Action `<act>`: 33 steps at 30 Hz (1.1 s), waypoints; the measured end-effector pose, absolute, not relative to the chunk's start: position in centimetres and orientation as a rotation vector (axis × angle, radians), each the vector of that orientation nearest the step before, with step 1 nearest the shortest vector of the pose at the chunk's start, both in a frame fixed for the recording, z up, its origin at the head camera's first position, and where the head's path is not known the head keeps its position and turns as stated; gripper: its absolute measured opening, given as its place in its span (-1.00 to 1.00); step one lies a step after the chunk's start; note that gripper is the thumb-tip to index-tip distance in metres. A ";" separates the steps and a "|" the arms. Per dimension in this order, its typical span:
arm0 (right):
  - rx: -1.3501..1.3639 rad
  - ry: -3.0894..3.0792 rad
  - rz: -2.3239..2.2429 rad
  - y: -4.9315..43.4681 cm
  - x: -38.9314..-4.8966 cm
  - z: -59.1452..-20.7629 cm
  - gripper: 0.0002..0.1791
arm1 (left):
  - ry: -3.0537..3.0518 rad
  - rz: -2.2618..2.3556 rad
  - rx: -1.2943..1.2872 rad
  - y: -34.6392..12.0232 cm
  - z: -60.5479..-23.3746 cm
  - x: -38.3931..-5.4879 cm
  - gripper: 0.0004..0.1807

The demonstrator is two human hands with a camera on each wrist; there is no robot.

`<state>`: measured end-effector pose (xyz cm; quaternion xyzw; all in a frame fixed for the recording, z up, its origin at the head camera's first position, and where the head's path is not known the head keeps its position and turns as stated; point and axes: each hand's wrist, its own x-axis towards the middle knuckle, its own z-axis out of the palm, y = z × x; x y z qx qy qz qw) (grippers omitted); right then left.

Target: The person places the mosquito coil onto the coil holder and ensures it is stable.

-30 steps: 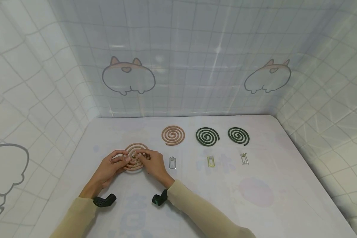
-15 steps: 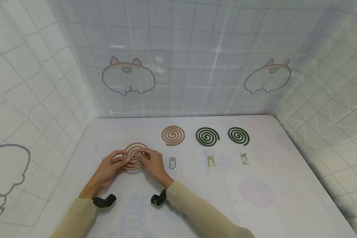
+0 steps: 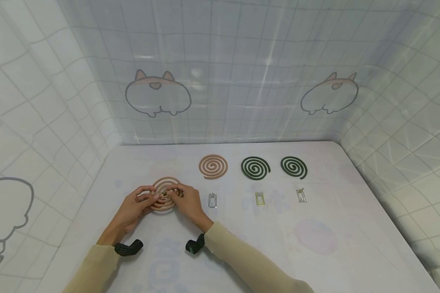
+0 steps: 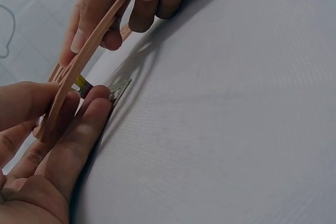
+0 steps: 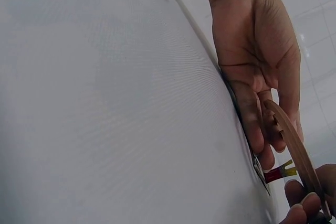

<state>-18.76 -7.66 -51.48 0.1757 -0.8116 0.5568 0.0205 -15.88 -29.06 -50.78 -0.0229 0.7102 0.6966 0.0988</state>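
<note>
A brown mosquito coil (image 3: 163,179) is held tilted above the table between both hands. My left hand (image 3: 133,209) grips its left side between thumb and fingers, and other fingers reach beneath it to a small metal coil stand (image 4: 122,89). The stand lies on the table under the coil; its upright prong, red and yellow (image 5: 283,171), points at the coil's underside. My right hand (image 3: 190,203) pinches the coil at the right, fingertips near its centre. Whether the prong sits in the coil is hidden.
Another brown coil (image 3: 213,166) and two green coils, one in the middle (image 3: 255,168) and one at the right (image 3: 294,167), lie along the back. In front of them lie a silver stand (image 3: 212,200), a yellow stand (image 3: 260,198) and another silver stand (image 3: 301,195).
The held coil has shifted and tilted very slightly between the hands, ending a little nearer and to the left. Both hands keep their hold. The other coils and stands stay put.
</note>
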 end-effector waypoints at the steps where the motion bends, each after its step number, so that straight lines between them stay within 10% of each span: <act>1: 0.547 -2.514 1.729 -7.7 -18.8 -51.4 -0.81 | 2.100 2.060 -0.070 -29.1 -50.8 -15.9 -0.45; 33: 0.510 -2.492 1.755 -7.8 -18.8 -51.1 -0.81 | 2.092 2.056 -0.034 -29.1 -50.4 -16.0 -0.44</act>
